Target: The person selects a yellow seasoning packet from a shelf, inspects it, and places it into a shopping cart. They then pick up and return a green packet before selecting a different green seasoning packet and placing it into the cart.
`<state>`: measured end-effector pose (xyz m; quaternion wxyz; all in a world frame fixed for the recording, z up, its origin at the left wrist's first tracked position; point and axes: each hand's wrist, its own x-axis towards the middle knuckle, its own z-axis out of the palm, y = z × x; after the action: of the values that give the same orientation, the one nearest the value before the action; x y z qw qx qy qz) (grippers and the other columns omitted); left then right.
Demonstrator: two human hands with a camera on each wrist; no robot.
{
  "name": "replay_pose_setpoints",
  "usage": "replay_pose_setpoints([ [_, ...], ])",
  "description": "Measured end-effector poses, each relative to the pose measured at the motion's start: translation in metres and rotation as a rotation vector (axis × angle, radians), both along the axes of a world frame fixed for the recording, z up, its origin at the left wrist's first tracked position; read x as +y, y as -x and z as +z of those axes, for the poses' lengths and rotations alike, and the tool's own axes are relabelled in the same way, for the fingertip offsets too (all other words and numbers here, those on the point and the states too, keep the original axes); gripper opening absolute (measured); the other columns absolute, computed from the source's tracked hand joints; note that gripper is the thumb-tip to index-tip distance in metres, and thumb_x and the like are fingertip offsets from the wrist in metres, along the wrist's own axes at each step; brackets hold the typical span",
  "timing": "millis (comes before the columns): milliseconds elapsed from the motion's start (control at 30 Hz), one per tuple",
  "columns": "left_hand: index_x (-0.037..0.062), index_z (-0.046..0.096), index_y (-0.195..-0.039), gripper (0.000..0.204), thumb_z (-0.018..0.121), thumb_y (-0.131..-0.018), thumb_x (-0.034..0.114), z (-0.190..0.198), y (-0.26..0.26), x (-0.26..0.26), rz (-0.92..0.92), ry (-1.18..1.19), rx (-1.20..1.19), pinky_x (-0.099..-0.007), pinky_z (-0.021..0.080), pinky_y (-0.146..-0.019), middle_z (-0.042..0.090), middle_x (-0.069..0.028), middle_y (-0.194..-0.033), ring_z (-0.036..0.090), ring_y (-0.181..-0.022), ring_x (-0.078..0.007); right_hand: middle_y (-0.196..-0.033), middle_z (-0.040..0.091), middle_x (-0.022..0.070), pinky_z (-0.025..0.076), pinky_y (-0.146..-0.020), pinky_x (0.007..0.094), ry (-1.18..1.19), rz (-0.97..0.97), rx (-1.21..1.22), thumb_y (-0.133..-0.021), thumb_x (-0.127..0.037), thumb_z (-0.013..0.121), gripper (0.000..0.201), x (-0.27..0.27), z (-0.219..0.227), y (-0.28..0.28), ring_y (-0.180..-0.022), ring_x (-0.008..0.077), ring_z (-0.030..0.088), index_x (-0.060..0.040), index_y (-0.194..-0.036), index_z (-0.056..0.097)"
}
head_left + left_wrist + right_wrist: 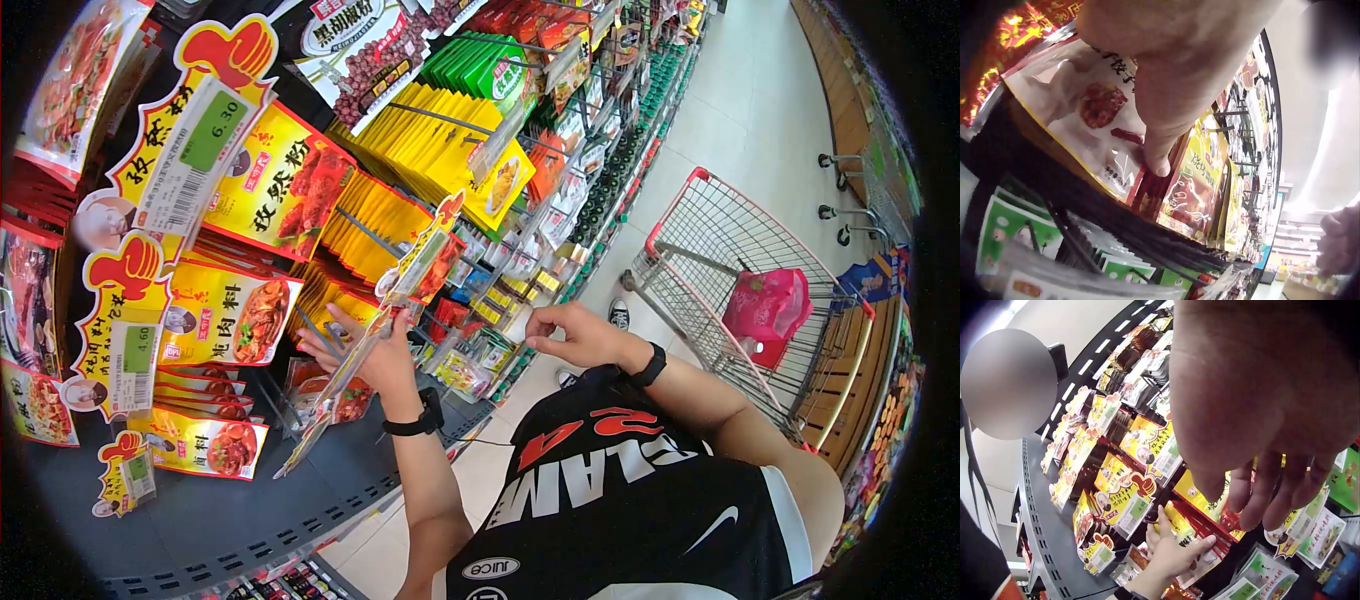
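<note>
My left hand reaches in among hanging seasoning packets, fingers spread, partly behind a price tag. In the left wrist view, the left hand has its thumb against red packet edges, between a pale packet and a yellow-and-red one. From the right wrist, the left hand shows spread over yellow-and-red packets. My right hand hangs in the air away from the rack, fingers loosely bent and holding nothing; its palm and fingers fill the upper right of the right wrist view.
Thumb-shaped price tags stick out before the packet rows. A dark shelf base runs below. Behind the right arm stands a shopping cart with a pink bag. A second cart is across the aisle.
</note>
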<state>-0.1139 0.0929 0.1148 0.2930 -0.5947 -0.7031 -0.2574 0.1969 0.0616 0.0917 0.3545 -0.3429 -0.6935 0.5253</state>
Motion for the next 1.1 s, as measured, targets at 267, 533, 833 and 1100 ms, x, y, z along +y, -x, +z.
replay_pose_setpoints([
  [267,0.0182,0.016,-0.157,0.12,0.075,-0.067,0.071,-0.006,-0.024,-0.026,0.065,0.069,0.001,-0.0753,0.009,-0.106,0.0,-0.04,-0.155,0.003,-0.143,-0.0575,-0.081,0.066,0.0117,0.051,-0.069,0.036,-0.011,0.072,-0.068,-0.092,-0.017,0.065,0.017,-0.005,0.002,0.006,-0.075,0.0241,0.065,-0.0008,-0.095,0.063],
  [533,-0.0018,0.03,-0.139,0.085,0.071,-0.082,0.047,-0.019,-0.061,-0.053,-0.025,-0.013,-0.141,-0.0638,0.016,-0.106,0.019,-0.034,-0.142,0.018,-0.133,-0.0493,-0.087,0.068,0.0129,0.054,-0.074,0.0381,-0.148,0.159,-0.209,-0.09,-0.018,0.065,0.018,-0.002,-0.013,0.0,-0.081,0.0279,0.068,-0.0016,-0.097,0.062],
  [833,-0.0063,0.031,-0.133,0.071,0.073,-0.081,0.019,-0.065,-0.091,-0.11,-0.533,0.084,-0.433,-0.0536,0.032,-0.102,0.03,-0.0305,-0.133,0.032,-0.122,-0.0437,-0.119,0.058,0.024,0.046,-0.095,0.0454,-0.283,-0.592,-0.725,-0.084,-0.022,0.068,0.046,-0.029,-0.189,-0.147,-0.112,0.041,0.055,0.0013,-0.121,0.053],
  [1100,-0.0022,0.046,-0.125,0.055,0.071,-0.078,0.011,-0.094,-0.126,-0.132,-0.875,0.478,-0.751,-0.043,0.044,-0.089,0.054,-0.0197,-0.109,0.054,-0.098,-0.0332,-0.133,0.054,0.021,0.034,-0.108,0.0546,0.588,-0.941,-1.237,-0.095,-0.049,0.049,0.055,-0.19,-0.259,-0.3,-0.125,0.0377,0.051,-0.009,-0.133,0.048],
])
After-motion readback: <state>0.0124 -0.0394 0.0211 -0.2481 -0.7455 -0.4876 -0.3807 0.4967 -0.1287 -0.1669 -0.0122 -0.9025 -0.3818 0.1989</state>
